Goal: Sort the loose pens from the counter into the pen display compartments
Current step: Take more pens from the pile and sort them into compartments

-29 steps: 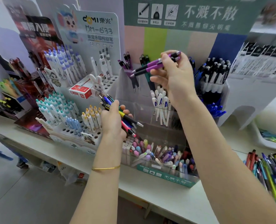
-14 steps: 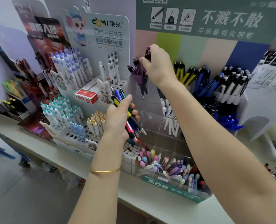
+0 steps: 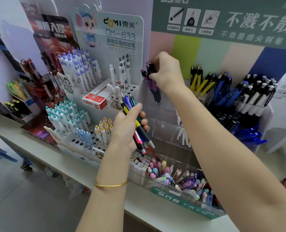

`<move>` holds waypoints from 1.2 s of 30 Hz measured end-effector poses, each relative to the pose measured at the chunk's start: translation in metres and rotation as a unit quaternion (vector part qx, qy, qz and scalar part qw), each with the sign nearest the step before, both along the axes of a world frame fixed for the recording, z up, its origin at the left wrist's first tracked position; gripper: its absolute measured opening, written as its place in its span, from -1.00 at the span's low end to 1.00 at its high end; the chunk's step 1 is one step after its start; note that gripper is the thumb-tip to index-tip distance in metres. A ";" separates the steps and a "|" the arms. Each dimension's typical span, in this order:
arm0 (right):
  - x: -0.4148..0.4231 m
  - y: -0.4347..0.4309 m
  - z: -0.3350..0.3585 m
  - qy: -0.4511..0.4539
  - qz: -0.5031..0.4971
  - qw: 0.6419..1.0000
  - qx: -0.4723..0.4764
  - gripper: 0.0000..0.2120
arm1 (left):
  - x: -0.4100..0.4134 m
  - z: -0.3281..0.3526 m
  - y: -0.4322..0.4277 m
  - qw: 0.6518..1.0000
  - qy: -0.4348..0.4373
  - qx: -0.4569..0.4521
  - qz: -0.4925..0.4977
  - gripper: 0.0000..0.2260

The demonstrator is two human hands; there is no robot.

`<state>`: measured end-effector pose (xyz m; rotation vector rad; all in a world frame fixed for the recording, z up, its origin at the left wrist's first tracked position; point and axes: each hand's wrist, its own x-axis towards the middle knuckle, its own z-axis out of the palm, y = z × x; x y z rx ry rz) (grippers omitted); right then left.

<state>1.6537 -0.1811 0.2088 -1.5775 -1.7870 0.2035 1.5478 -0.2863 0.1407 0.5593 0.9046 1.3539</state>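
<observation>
Scene: person at a white shop surface (image 3: 147, 211) sorts loose pens into a tiered clear acrylic pen display (image 3: 165, 131).
Right hand: the right hand (image 3: 165, 72) is at the display's top-left compartment. Its fingers (image 3: 153, 77) pinch the upper ends of two purple-and-black plastic pens (image 3: 149, 67), whose tips hang inside the clear wall.
Left hand: the left hand (image 3: 127, 128) is in front of the display's left edge. Its fingers are wrapped round a mixed bundle of yellow, blue, pink and black pens (image 3: 139, 131), tips slanting down.
Neighbours: yellow-and-black pens (image 3: 195, 81) and blue pens (image 3: 222, 87) stand further right along the display's top row.
Stage: probably the drop of the purple pair; the bundle is not yet sorted.
Risk: released too high, the pair could bounce or lean out over the compartment rim. With attention up top, a slackened left grip could spill the slanted bundle into the display's green-fronted lower bin (image 3: 189, 203).
</observation>
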 end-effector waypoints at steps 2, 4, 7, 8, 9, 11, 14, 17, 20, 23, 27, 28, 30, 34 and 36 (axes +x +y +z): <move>0.003 -0.007 0.000 0.049 0.008 0.998 0.023 -0.72 | 0.001 -0.001 -0.001 1.000 -0.021 -0.005 -0.007 -0.89; 0.008 -0.021 0.001 0.100 0.012 0.994 0.041 -0.66 | 0.004 -0.003 -0.002 0.998 -0.055 -0.010 -0.020 -0.93; 0.015 -0.057 -0.001 0.178 0.042 0.982 0.048 -0.69 | 0.007 -0.005 -0.007 0.992 -0.116 -0.011 -0.048 -0.89; 0.018 -0.070 -0.005 0.190 0.053 0.979 0.051 -0.70 | 0.007 -0.007 -0.009 0.989 -0.138 -0.009 -0.058 -0.87; 0.020 -0.082 -0.011 0.199 0.065 0.977 0.049 -0.72 | 0.007 -0.009 -0.011 0.985 -0.158 -0.008 -0.068 -0.85; 0.024 -0.105 -0.026 0.210 0.090 0.973 0.028 -0.75 | 0.008 -0.013 -0.016 0.980 -0.184 -0.006 -0.073 -0.81; 0.029 -0.131 -0.047 0.217 0.110 0.970 -0.013 -0.78 | 0.007 -0.021 -0.024 0.979 -0.187 0.005 -0.075 -0.77; 0.032 -0.147 -0.065 0.216 0.104 0.970 -0.049 -0.81 | 0.009 -0.027 -0.034 0.983 -0.167 0.017 -0.073 -0.78; 0.029 -0.157 -0.079 0.213 0.102 0.967 -0.092 -0.85 | 0.014 -0.036 -0.043 0.986 -0.160 0.007 -0.041 -0.84; 0.027 -0.167 -0.090 0.173 0.092 0.973 -0.119 -0.89 | 0.015 -0.044 -0.051 0.989 -0.146 0.001 -0.035 -0.86; 0.027 -0.178 -0.099 0.159 0.103 0.967 -0.173 -0.76 | 0.016 -0.048 -0.057 0.989 -0.145 0.007 -0.004 -0.86; 0.026 -0.180 -0.102 0.147 0.108 0.966 -0.185 -0.73 | 0.017 -0.050 -0.058 0.988 -0.151 0.010 0.009 -0.87; 0.023 -0.183 -0.109 0.123 0.118 0.964 -0.203 -0.73 | 0.019 -0.055 -0.059 0.986 -0.162 0.017 0.035 -0.87; 0.016 -0.188 -0.124 0.164 0.107 0.957 -0.212 -0.81 | 0.018 -0.062 -0.063 0.985 -0.168 0.038 0.025 -0.84; 0.014 -0.189 -0.127 0.219 0.093 0.945 -0.223 -0.84 | 0.017 -0.064 -0.066 0.984 -0.169 0.045 0.022 -0.77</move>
